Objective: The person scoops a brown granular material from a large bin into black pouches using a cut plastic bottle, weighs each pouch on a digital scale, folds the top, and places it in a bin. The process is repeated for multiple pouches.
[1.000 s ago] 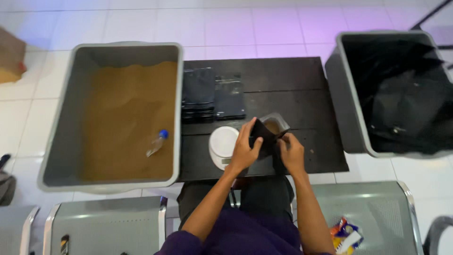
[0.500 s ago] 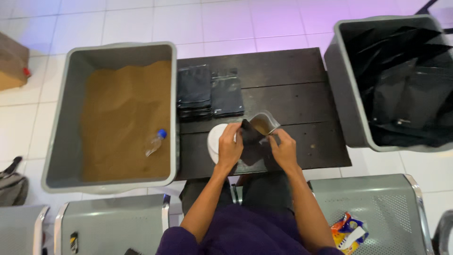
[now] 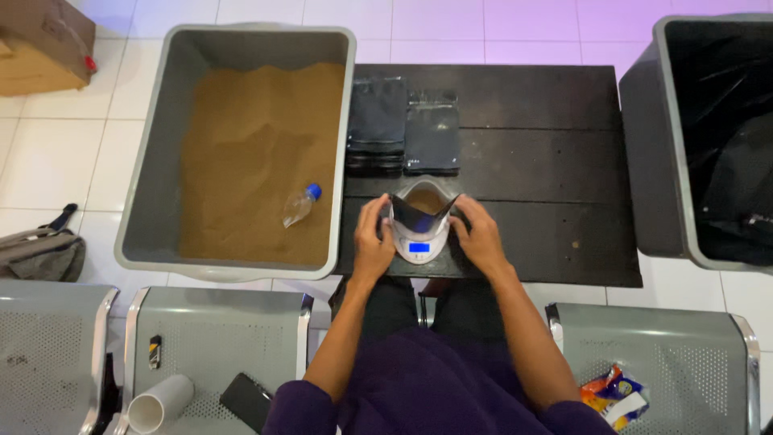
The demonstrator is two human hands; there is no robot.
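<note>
Black and open-mouthed, a pouch (image 3: 424,211) of brown powder stands on a small white scale (image 3: 418,245) at the near edge of the dark wooden table (image 3: 555,161). The left hand (image 3: 372,242) and right hand (image 3: 478,237) flank it, fingers curled loosely on its sides, steadying rather than pinching. The step looks like weighing; a clean reading would call for letting go. Flat pouches (image 3: 403,133) lie stacked behind. A grey bin of powder (image 3: 250,153) holds a bottle (image 3: 299,205); white tiles, metal seats.

An open pouch (image 3: 424,211) stands on the scale (image 3: 418,246) between both hands, stacked pouches (image 3: 403,135) behind, sand bin (image 3: 153,177) left
</note>
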